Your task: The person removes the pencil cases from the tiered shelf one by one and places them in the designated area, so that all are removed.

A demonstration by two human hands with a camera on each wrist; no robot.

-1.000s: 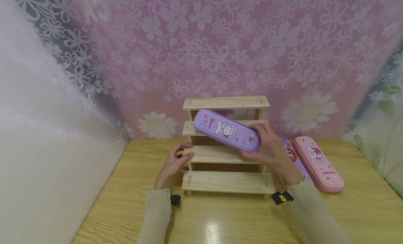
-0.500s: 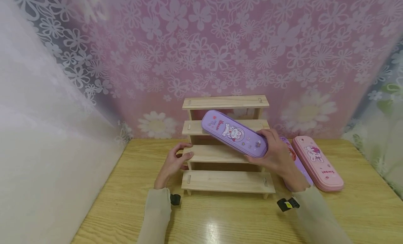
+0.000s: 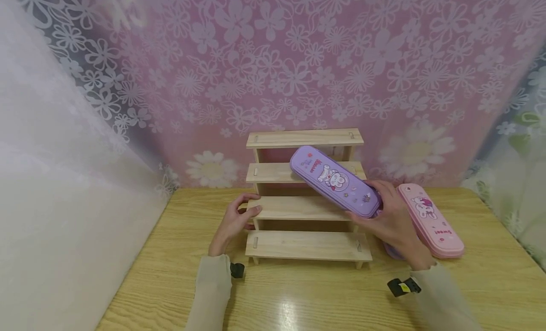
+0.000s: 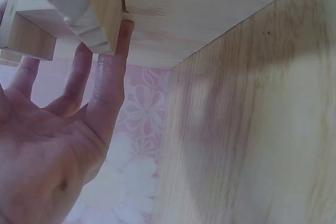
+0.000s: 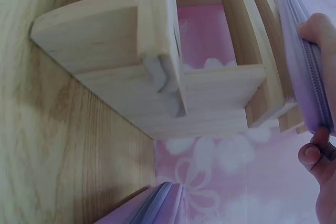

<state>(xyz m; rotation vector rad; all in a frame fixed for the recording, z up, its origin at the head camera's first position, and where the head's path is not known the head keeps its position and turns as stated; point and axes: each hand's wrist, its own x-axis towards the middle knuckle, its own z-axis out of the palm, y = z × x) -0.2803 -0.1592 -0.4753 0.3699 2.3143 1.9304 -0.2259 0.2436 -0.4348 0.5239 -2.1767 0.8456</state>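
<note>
My right hand [image 3: 395, 222] grips a lilac zippered pencil case [image 3: 330, 177] by its near right end, thumb and fingers on opposite edges. A bunny picture is on its lid. The case is tilted, its far end up, in front of the right half of a stepped wooden display shelf [image 3: 294, 245]. In the right wrist view its zipper [image 5: 315, 77] faces the camera. My left hand [image 3: 233, 221] holds the shelf's left side, thumb on a middle tier and fingers around the edge. The left wrist view shows those fingers [image 4: 107, 82] against the wood from below.
A pink pencil case [image 3: 432, 222] lies on the wooden table [image 3: 170, 293] right of the shelf. Another purple case [image 3: 393, 252] lies beside it, mostly hidden by my right hand. Behind the shelf hangs a pink floral curtain [image 3: 294, 60].
My right hand has carried the lilac pencil case to the right and slightly nearer, tilting it more steeply. It covers more of the purple case on the table. My left hand has stayed put.
</note>
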